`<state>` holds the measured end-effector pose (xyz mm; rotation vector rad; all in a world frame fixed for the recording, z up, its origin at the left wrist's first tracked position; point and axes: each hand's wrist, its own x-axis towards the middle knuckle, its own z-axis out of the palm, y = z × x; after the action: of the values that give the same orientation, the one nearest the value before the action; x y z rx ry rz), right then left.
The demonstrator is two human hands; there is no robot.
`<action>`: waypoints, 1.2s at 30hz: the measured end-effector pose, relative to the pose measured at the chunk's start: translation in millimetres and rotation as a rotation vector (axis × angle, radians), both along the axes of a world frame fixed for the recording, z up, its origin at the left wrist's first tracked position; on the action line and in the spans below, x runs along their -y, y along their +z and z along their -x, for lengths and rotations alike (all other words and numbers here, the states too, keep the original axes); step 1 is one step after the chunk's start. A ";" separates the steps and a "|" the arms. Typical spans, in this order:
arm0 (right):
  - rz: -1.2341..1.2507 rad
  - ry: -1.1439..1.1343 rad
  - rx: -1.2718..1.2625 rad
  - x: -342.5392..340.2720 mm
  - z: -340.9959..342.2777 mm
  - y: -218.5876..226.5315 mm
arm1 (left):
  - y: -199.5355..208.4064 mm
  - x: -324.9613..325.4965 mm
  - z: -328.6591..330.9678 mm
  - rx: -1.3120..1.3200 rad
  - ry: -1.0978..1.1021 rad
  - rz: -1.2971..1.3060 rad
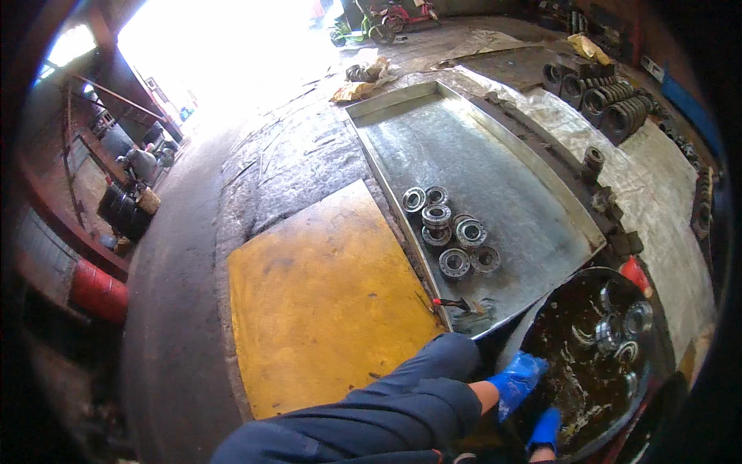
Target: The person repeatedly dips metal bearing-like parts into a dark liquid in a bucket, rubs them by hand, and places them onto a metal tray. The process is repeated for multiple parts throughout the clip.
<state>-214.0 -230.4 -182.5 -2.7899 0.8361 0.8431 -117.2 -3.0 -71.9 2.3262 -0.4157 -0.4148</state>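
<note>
My left hand (521, 380), in a blue glove, is over the left side of a round dark basin (533, 329). Its fingers look curled together, and whatever they hold is hidden. Lower in the picture my right hand (546, 430), also gloved in blue, reaches over the basin's near part; its fingers are hidden. Dark oily liquid (576, 379) with pale streaks fills the basin. Several metal bearing rings, among them a thick bearing (608, 334) and another bearing (638, 318), sit in the basin's far right part, apart from both hands.
A shallow metal tray (495, 147) adjoins the basin, holding several bearings (454, 264) and a red-handled brush (452, 303). A yellow sheet (325, 301) lies left of it. A red object (636, 274) stands beyond the basin. More bearings (616, 100) line a pale ground sheet (649, 178) at right.
</note>
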 end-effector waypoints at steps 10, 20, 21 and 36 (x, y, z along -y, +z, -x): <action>0.003 -0.024 0.017 1.7 -1.8 5.5 | -3.8 0.2 -4.2 0.138 -0.141 -0.063; 0.029 -0.048 0.012 5.7 9.7 8.2 | -1.3 2.5 -2.1 0.093 -0.019 0.090; 0.017 -0.040 0.013 3.0 7.8 5.9 | -1.7 0.7 -2.1 0.052 -0.039 0.067; -0.011 -0.028 0.016 -14.7 -5.4 5.8 | 0.9 -6.5 -3.7 0.055 -0.064 0.001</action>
<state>-208.6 -215.7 -176.7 -2.7643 0.8636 0.8176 -113.5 3.5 -71.0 2.3324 -0.5172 -0.3822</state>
